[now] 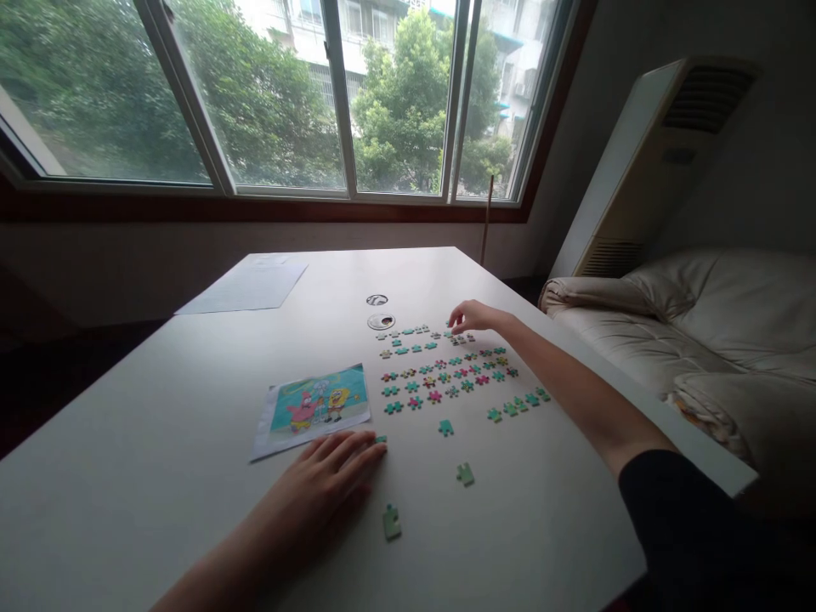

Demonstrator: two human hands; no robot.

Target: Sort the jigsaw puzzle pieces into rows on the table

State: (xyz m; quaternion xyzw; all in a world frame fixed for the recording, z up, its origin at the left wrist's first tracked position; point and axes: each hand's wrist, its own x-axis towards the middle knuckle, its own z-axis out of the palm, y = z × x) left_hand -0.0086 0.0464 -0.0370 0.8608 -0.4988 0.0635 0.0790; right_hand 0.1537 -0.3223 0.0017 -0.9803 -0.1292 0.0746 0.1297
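Observation:
My right hand (473,316) reaches to the far rows of jigsaw pieces, its thumb and fingers pinched on a small puzzle piece (449,324) that they mostly hide. My left hand (335,466) lies flat on the table with its fingers stretched out. A teal puzzle piece (381,439) shows at its fingertips, partly covered. Beyond that hand lies a printed reference picture (319,404) of two cartoon figures on teal. Three loose pieces lie apart nearer to me: a teal piece (445,427), a green piece (465,473) and another green piece (392,523).
Many teal and pink pieces (435,397) lie spaced in rows on the white table (159,442). Two round fittings (377,321) sit behind them. A large paper sheet (246,285) is at the far left. Right of the table stands a pale sofa (605,319).

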